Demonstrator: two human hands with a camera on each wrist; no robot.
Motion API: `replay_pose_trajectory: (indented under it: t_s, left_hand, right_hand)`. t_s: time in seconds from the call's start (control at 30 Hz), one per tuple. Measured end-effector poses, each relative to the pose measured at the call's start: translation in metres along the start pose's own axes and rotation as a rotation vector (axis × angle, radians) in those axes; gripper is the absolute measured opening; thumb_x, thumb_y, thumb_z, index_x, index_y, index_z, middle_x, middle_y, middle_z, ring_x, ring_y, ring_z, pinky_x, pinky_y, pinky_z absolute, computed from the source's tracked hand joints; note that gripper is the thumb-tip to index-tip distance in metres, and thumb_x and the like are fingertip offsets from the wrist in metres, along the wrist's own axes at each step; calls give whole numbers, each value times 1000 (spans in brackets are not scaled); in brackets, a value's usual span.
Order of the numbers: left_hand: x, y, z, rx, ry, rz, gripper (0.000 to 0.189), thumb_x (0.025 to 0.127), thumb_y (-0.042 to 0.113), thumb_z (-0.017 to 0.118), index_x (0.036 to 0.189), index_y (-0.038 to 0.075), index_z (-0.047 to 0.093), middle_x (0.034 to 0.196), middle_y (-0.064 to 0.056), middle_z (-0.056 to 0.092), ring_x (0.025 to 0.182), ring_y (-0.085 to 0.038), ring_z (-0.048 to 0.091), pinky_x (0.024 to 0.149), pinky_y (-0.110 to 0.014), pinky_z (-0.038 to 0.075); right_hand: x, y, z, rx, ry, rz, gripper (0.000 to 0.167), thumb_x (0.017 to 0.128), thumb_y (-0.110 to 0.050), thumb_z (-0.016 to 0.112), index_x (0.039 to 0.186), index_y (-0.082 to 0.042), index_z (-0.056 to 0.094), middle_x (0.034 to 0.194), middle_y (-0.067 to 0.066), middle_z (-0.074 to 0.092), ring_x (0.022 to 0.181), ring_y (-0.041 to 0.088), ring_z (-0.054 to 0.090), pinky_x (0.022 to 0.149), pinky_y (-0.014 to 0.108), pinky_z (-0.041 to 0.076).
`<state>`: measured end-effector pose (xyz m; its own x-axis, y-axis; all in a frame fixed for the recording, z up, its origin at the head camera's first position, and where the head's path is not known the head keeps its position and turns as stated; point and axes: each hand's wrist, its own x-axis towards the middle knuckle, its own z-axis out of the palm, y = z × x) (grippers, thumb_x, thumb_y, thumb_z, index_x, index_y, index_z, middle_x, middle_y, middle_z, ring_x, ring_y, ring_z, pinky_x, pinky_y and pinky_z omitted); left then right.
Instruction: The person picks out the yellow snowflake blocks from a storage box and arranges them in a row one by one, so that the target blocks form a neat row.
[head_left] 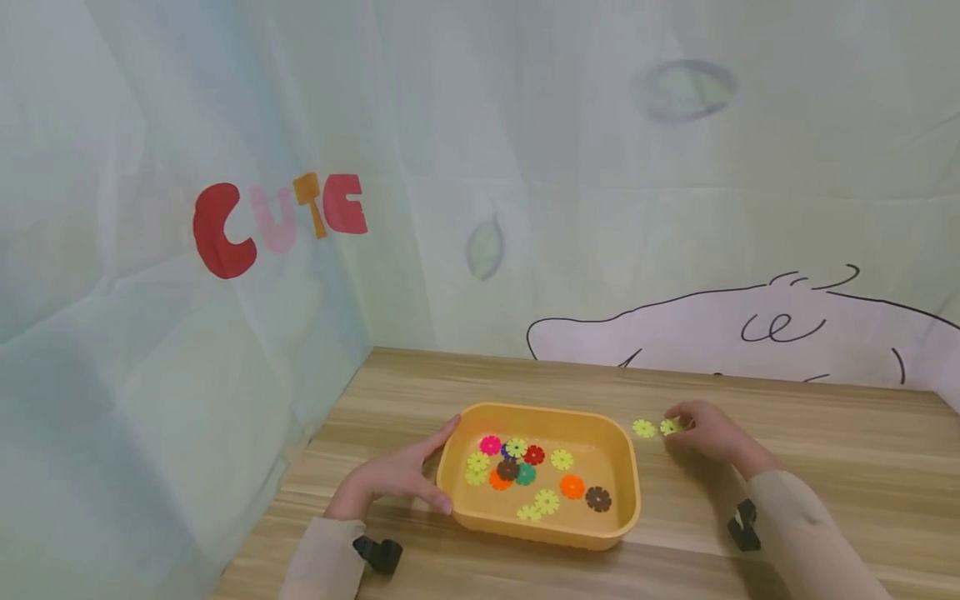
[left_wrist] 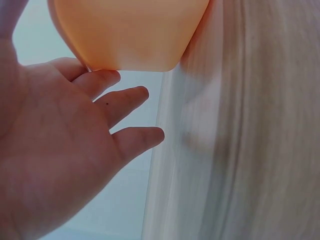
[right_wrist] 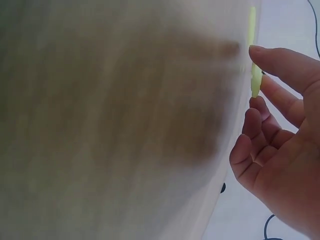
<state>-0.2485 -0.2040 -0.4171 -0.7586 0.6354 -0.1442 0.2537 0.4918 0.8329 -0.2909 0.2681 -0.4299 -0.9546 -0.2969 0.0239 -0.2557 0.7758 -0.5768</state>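
Note:
An orange-yellow plastic tray (head_left: 543, 536) stands on the table with several notched snowflake discs inside. My left hand (head_left: 401, 479) rests against the tray's left side, its thumb and fingers spread apart; in the left wrist view its fingers (left_wrist: 135, 135) look fairly straight beside the tray wall (left_wrist: 125, 40). Right of the tray, my right hand (head_left: 708, 432) pinches a yellow-green snowflake disc (head_left: 669, 427) between thumb and index finger. The right wrist view shows that disc (right_wrist: 256, 82) edge-on, close to the tabletop. A second yellow-green disc (head_left: 643, 428) lies just left of it.
Among the discs in the tray are an orange disc (head_left: 572, 487), a brown one (head_left: 598, 499) and a pink one (head_left: 491, 445). Behind the wooden table (head_left: 450, 373) hangs a printed cloth (head_left: 600, 208) with coloured letters on the left. Each wrist carries a black strap mount.

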Motion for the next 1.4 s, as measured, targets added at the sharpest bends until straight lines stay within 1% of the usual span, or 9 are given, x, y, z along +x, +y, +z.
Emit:
replay_pose_trajectory:
  t_s: [0.17, 0.27, 0.43, 0.57, 0.77, 1.0, 1.23, 1.33, 1.4]
  left_hand:
    - [0, 1, 0, 3, -4, 0, 125, 69, 47, 84, 155, 9, 2, 161, -17, 6, 146, -38, 10, 114, -60, 15]
    - [0, 1, 0, 3, -3, -3, 125, 69, 46, 85, 156, 10, 2, 161, -17, 6, 146, -38, 10, 115, -60, 15]
    - [0, 0, 0, 0, 1, 10, 125, 69, 46, 85, 155, 9, 3, 161, -17, 6, 146, -38, 10, 114, -60, 15]
    - [0, 0, 0, -5, 1, 9, 125, 69, 45, 85, 155, 9, 2, 161, -17, 6, 146, -38, 9, 114, -61, 14]
    - [0, 0, 0, -21, 2, -8, 125, 68, 43, 86, 156, 10, 3, 161, -15, 6, 147, -36, 9, 115, -59, 14]
    - [-1, 1, 0, -34, 1, 3, 125, 68, 44, 86, 155, 9, 4, 161, -15, 8, 147, -35, 11, 115, -59, 17]
    - [-1, 1, -1, -28, 3, -1, 125, 68, 46, 86, 156, 11, 4, 161, -15, 9, 147, -36, 12, 114, -60, 17]
    - [-1, 2, 0, -21, 1, -2, 125, 68, 46, 85, 156, 11, 4, 161, -16, 8, 147, -36, 12, 114, -60, 17]
    - [-1, 2, 0, -22, 3, -5, 124, 68, 45, 85, 156, 11, 4, 161, -15, 8, 147, -36, 12, 114, -60, 17]
  right_hand:
    - [2, 1, 0, -5, -12, 11, 35, 80, -12, 73, 106, 8, 63, 93, 16, 61, 85, 27, 56, 77, 47, 50]
    - [2, 3, 0, -8, -19, 16, 35, 81, -12, 73, 106, 9, 63, 94, 18, 62, 86, 29, 56, 78, 49, 50]
    - [2, 2, 0, -11, -30, 18, 34, 82, -13, 73, 106, 9, 63, 97, 23, 64, 90, 34, 59, 82, 53, 50]
    - [2, 2, -1, -19, -33, 13, 34, 82, -14, 72, 106, 9, 64, 99, 25, 64, 92, 36, 59, 82, 54, 50]
    - [3, 1, -1, -20, -41, 33, 35, 83, -14, 72, 108, 8, 64, 103, 26, 64, 95, 38, 59, 85, 56, 50]
    - [3, 2, 0, -31, -56, 51, 38, 84, -16, 72, 112, 8, 64, 109, 29, 63, 101, 43, 59, 88, 57, 49]
    - [4, 0, -1, -32, -62, 61, 39, 85, -17, 72, 114, 8, 63, 106, 27, 63, 98, 38, 59, 86, 56, 49]
    - [4, 0, -2, -36, -58, 58, 41, 85, -18, 72, 115, 8, 62, 103, 23, 64, 94, 34, 59, 82, 53, 51]
    - [5, -1, -3, -45, -39, 45, 41, 86, -19, 71, 116, 8, 61, 101, 23, 64, 91, 33, 59, 79, 50, 52]
